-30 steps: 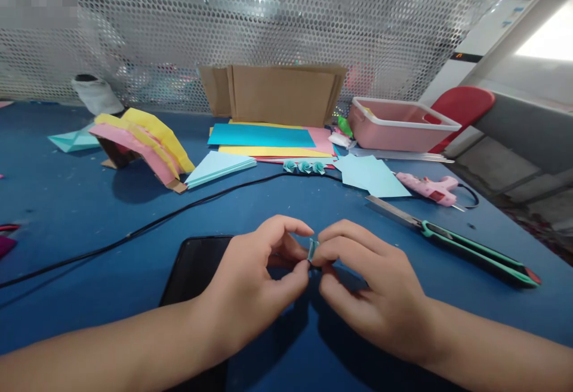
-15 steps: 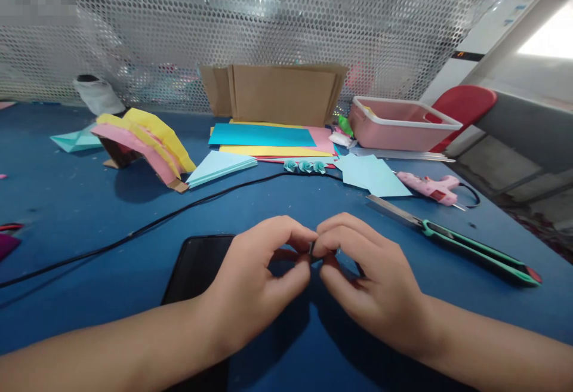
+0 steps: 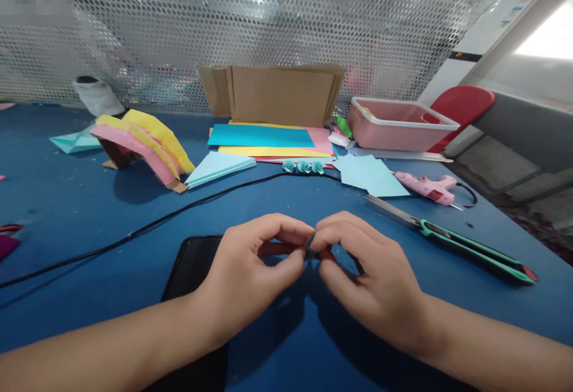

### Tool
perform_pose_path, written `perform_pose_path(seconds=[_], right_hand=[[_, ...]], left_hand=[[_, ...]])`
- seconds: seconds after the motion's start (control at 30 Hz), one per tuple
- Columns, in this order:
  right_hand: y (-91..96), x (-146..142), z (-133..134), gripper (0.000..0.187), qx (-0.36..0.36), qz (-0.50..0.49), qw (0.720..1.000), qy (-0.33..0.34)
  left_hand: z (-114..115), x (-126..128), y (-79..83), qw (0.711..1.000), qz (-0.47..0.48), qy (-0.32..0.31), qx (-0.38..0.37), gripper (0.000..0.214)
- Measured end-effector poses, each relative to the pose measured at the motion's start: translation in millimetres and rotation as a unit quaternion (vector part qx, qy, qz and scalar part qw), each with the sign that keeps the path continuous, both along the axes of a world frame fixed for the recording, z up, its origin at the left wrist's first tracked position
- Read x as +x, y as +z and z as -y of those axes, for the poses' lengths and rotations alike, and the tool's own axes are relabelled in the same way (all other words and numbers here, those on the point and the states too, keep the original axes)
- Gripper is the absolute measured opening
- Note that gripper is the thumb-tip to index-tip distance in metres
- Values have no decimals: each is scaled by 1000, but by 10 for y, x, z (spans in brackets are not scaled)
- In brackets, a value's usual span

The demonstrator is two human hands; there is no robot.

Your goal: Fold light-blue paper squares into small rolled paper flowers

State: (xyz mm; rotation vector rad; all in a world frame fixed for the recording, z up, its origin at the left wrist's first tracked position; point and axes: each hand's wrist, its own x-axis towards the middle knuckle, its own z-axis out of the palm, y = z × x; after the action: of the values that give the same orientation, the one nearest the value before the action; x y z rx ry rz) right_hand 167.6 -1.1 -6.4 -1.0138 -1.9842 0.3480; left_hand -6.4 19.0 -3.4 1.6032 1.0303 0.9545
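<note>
My left hand (image 3: 250, 272) and my right hand (image 3: 371, 278) meet fingertip to fingertip above the blue table (image 3: 80, 213). Both pinch a tiny folded piece of teal paper (image 3: 310, 244), which is mostly hidden between the fingers. A black phone (image 3: 192, 267) lies flat under my left wrist. Three small teal paper rosettes (image 3: 304, 167) sit in a row farther back on the table.
Long green-handled scissors (image 3: 452, 238) lie to the right, beside a pink glue gun (image 3: 425, 187) with a black cable (image 3: 147, 225) crossing the table. Coloured paper sheets (image 3: 264, 138), cardboard (image 3: 273, 93), a pink tub (image 3: 398, 123) and a pink-yellow paper arch (image 3: 138, 141) stand behind.
My fingers have closed tighter round the teal piece, which showed more a second ago. Both hands have stayed in the same spot.
</note>
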Motion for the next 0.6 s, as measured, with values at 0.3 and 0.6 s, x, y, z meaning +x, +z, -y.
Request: perform_pose_path(seconds=[0.3, 0.6], right_hand=[[64, 60, -76, 19, -29, -39, 997, 57], [66, 96, -75, 13, -35, 5, 999, 40]], left_hand=[[-20, -4, 11, 993, 75, -32, -85, 18], [-36, -28, -26, 993, 66, -26, -99, 15]])
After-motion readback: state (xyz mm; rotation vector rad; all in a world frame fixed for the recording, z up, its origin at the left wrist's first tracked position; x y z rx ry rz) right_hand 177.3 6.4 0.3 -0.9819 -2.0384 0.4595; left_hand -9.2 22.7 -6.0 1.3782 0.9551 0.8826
